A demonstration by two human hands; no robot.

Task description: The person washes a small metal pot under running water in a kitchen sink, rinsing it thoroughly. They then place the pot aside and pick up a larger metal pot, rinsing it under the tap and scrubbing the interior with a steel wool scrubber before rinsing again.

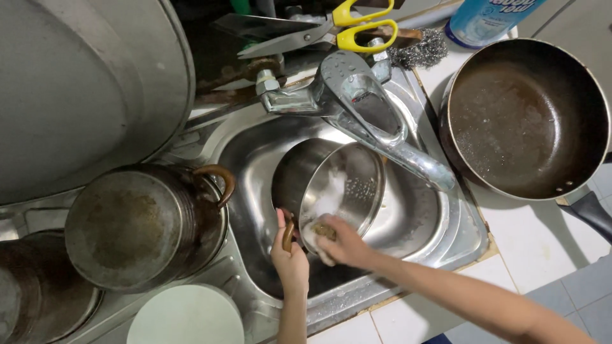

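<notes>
Head view, left hand: the left hand is wrapped around the brown side handle of a steel pot, holding it tilted on its side.
Head view, right hand: the right hand is closed on a soapy sponge, pressed at the pot's rim and inner wall.
Steel pot: lies in the sink, mouth turned toward the person, suds inside, just under the tap spout.
Left of the sink: an upturned dark pot with a curved handle sits on the drainer; a white plate lies just in front of it.
Right of the sink: a dark frying pan rests on the tiled desk, wet and greasy.
Behind the tap: yellow-handled scissors and a steel scourer, beside a blue bottle.
</notes>
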